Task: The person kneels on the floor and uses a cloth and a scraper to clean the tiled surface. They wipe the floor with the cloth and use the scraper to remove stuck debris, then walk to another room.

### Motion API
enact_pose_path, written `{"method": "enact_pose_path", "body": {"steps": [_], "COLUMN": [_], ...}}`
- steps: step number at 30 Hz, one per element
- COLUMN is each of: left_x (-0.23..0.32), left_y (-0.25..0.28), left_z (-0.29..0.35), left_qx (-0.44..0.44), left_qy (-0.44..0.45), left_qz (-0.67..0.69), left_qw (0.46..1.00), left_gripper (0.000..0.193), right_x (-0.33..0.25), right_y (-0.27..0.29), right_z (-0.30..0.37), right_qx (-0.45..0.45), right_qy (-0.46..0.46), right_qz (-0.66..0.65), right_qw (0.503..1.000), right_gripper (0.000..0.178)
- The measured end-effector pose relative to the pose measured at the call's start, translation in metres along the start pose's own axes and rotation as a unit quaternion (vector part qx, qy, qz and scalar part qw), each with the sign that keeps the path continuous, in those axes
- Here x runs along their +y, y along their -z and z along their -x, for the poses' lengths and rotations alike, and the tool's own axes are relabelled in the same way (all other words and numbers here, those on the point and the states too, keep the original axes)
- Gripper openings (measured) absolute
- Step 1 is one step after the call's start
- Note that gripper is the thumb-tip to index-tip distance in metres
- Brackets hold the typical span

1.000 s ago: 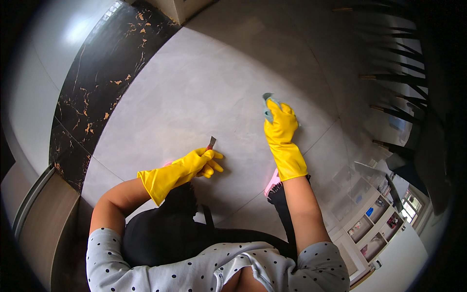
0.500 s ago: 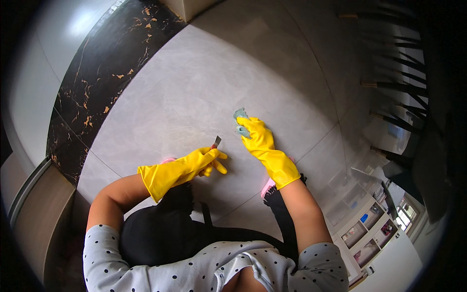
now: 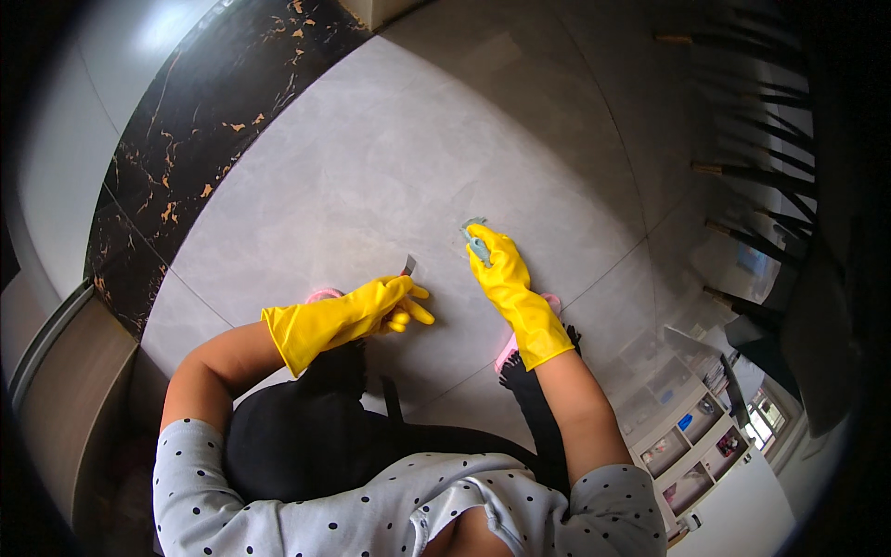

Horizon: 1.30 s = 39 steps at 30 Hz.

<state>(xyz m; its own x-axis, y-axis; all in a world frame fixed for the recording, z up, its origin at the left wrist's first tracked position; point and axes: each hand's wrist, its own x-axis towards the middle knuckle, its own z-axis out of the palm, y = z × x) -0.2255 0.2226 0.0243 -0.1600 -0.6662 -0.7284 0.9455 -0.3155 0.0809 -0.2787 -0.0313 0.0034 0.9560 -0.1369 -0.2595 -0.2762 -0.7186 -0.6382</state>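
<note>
Yellow rubber gloves cover both of my hands. My left hand (image 3: 376,308) is closed on a small scraper (image 3: 409,265); its flat metal blade sticks up past the thumb, and most of the handle is hidden in the glove. My right hand (image 3: 506,269) grips a crumpled grey-green cloth (image 3: 478,247) and presses it against the pale grey tile floor (image 3: 362,167). A faint wet-looking smear shows beside the cloth. The scraper is held just above the floor, left of the cloth.
Pink slippers (image 3: 506,353) are on my feet below the hands. A black, gold-veined stone strip (image 3: 176,148) borders the floor on the left, near a wooden panel (image 3: 79,371). Dark chair legs (image 3: 752,172) stand at right, with a white shelf unit (image 3: 691,464) lower right.
My right hand has drawn the cloth slightly toward me and to the right, bunching it closer to the glove. The left hand keeps the scraper in nearly the same place, its blade tilted slightly differently.
</note>
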Motion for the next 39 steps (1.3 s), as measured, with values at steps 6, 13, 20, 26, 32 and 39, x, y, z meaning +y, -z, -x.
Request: {"method": "enact_pose_path", "body": {"steps": [6,13,20,26,32,39], "left_x": [-0.006,-0.002,-0.027,-0.031,-0.045,-0.043], "left_y": [0.004,-0.022,-0.037,-0.065,-0.075,-0.078], "left_z": [-0.016,-0.031,-0.066,-0.08,-0.112,-0.083], "left_qx": [-0.011,-0.036,-0.014,0.016,0.046,0.088], "left_qy": [0.003,0.087,0.023,0.001,-0.153,-0.244], "left_qz": [0.039,0.022,0.152,0.184,0.204,0.158], "left_qw": [0.999,0.995,0.988,0.983,0.966,0.953], "left_gripper": [0.05,0.046,0.042,0.044,0.047,0.044], "right_x": [-0.018,-0.002,-0.015,-0.003,0.0,0.004], "right_y": [-0.003,0.01,0.028,0.03,0.029,0.035], "right_z": [-0.007,-0.014,-0.026,-0.032,-0.03,-0.034], "right_qx": [-0.071,-0.112,-0.155,-0.206,-0.211,-0.214], "right_qy": [0.006,-0.032,-0.034,-0.059,-0.083,-0.004], "right_qz": [0.016,-0.112,-0.104,-0.134,-0.231,-0.174], "right_qw": [0.997,0.987,0.982,0.968,0.946,0.961], "right_gripper": [0.027,0.028,0.029,0.03,0.03,0.029]}}
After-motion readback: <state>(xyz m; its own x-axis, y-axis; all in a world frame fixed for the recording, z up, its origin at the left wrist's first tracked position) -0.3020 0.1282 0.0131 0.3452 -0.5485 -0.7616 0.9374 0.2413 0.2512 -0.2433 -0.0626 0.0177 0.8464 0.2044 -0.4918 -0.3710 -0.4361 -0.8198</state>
